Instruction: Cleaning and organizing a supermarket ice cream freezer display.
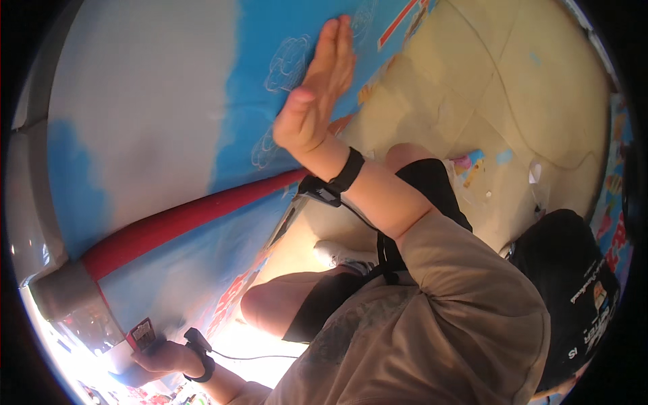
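My right hand (324, 86) is raised before a blue and white painted panel (152, 101), its fingers extended and close together, the thumb apart. Nothing shows in its grasp; whether its palm touches the panel is unclear. At the lower left, my left hand (164, 358) is by the panel's lower part, next to a small dark-red framed label (142, 334). The left fingers are partly hidden in shadow and glare, so its hold cannot be told. A red padded strip (192, 217) crosses the panel between my hands. Black straps with small devices sit on both wrists.
My bent legs are on a beige floor (511, 101). Clear plastic and small coloured scraps (473, 167) lie beyond my right knee. A black printed garment or bag (562, 298) is at the right. A grey cylindrical end (66, 291) adjoins the red strip. Bright glare fills the lower left.
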Demonstrator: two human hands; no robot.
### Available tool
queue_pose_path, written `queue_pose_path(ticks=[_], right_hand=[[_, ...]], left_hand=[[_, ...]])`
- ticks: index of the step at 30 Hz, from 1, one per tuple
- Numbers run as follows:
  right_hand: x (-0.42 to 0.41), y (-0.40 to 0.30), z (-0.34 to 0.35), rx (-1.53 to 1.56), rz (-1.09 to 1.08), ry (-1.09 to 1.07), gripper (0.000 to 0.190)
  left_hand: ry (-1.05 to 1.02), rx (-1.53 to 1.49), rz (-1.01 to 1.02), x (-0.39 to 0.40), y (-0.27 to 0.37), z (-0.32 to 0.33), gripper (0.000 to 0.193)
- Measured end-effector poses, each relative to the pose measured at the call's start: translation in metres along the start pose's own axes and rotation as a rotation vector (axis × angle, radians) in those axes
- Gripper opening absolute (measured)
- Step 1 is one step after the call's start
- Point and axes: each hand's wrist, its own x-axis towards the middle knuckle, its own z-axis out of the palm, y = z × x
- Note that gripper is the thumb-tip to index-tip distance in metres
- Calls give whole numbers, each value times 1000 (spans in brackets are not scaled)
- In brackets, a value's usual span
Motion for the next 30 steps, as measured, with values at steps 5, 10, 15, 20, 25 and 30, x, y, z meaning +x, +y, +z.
queue_pose_path(ticks=[5,10,15,20,25,30], right_hand=[[-10,-2,11,59,-19,15,82],[40,22,-14,156,18,62,69],[112,36,-12,-29,0,150,73],[61,8,2,8,-34,17,83],[29,-11,0,42,-25,14,84],[9,-23,5,44,79,-32,81]], left_hand=[[-50,233,196,4,0,0,72],[25,578,495,12,-2,4,72],[31,589,517,14,-10,-3,74],[13,547,397,6,0,-1,69],[41,270,179,-2,9,7,67],[23,631,428,16,-18,-16,70]])
